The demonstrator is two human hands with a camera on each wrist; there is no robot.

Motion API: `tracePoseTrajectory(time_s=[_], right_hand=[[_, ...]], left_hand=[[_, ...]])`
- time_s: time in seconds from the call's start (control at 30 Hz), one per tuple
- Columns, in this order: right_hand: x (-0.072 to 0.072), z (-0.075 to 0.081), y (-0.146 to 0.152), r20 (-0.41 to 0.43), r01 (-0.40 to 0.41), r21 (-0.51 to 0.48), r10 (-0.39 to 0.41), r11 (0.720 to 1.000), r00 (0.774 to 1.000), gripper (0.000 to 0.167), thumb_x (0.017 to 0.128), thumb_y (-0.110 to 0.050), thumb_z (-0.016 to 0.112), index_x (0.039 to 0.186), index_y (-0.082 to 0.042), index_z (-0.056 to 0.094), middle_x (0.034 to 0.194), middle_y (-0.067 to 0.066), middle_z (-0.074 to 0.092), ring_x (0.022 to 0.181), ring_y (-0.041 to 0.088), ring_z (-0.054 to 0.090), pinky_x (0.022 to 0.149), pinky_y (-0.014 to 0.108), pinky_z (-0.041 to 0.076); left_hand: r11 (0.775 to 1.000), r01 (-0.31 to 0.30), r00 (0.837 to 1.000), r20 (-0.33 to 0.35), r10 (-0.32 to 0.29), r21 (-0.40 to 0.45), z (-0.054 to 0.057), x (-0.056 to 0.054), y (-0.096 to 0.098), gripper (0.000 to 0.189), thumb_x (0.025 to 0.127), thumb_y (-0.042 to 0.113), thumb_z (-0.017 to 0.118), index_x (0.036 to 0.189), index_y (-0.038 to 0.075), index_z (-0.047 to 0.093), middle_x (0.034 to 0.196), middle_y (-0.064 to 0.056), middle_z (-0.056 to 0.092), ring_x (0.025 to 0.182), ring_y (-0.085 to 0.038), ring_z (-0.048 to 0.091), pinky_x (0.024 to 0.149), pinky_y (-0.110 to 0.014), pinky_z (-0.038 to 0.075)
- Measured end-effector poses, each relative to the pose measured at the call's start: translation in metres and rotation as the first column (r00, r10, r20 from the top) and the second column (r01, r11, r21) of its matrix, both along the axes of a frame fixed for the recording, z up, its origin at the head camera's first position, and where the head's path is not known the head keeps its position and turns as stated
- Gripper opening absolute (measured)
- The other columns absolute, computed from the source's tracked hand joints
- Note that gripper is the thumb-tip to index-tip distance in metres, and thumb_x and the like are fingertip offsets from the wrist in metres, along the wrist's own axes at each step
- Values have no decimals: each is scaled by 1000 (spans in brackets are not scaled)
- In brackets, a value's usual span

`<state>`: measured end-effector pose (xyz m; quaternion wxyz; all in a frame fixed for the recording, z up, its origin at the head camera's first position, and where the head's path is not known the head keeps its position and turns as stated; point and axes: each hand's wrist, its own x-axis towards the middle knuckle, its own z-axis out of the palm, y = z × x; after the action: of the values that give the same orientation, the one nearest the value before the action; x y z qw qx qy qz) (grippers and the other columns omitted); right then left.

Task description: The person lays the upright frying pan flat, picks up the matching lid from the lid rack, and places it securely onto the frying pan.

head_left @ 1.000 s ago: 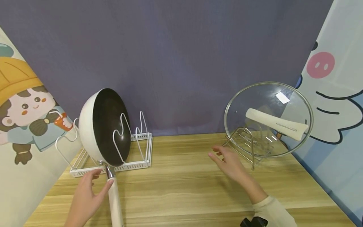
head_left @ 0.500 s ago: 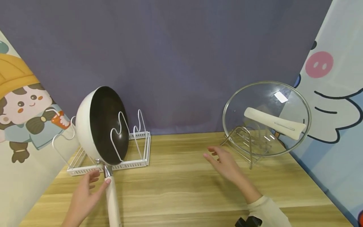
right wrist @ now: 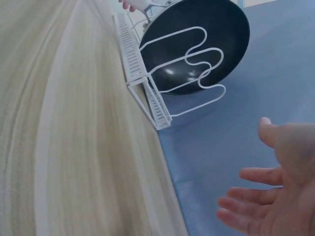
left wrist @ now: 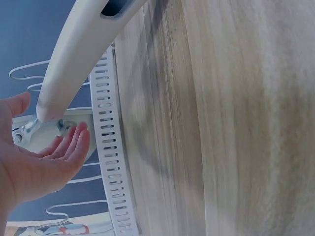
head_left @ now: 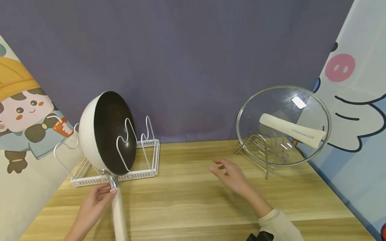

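A white wok (head_left: 113,134) with a dark inside stands on its side in a white wire rack (head_left: 141,174). Its cream handle (head_left: 119,214) points toward me. My left hand (head_left: 91,207) is at the metal neck of the handle, thumb on one side and fingers on the other. In the left wrist view the fingers (left wrist: 74,142) are loosely bent and not wrapped around the handle; whether they touch it I cannot tell. My right hand (head_left: 232,177) hovers over the table with relaxed fingers, holding nothing. In the right wrist view its thumb (right wrist: 268,132) is spread from the fingers.
A glass lid (head_left: 283,125) with a long cream handle (head_left: 292,130) leans in a metal wire stand (head_left: 266,157) at the right. A purple-grey cloth (head_left: 193,67) hangs behind the wooden table (head_left: 187,197). Cartoon-printed panels flank both sides.
My left hand has come slightly closer to the wok handle's neck. My right hand has shifted left, away from the lid stand. The wok and the lid stay in their stands.
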<state>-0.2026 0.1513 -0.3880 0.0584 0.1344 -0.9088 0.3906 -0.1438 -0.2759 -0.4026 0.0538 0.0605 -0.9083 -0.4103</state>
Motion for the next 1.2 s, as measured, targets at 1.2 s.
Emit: tracePoseTrajectory(time_s=[1.2], right_hand=[[5, -12, -29, 112, -98, -83, 107, 992, 988, 46, 95, -38, 56, 127, -5, 57, 129, 15, 61, 112, 31, 61, 88, 42, 56]], left_hand=[[955, 4, 978, 200, -66, 297, 2, -14, -3, 62, 102, 35, 42, 140, -13, 32, 104, 12, 63, 84, 10, 57, 79, -11, 49]])
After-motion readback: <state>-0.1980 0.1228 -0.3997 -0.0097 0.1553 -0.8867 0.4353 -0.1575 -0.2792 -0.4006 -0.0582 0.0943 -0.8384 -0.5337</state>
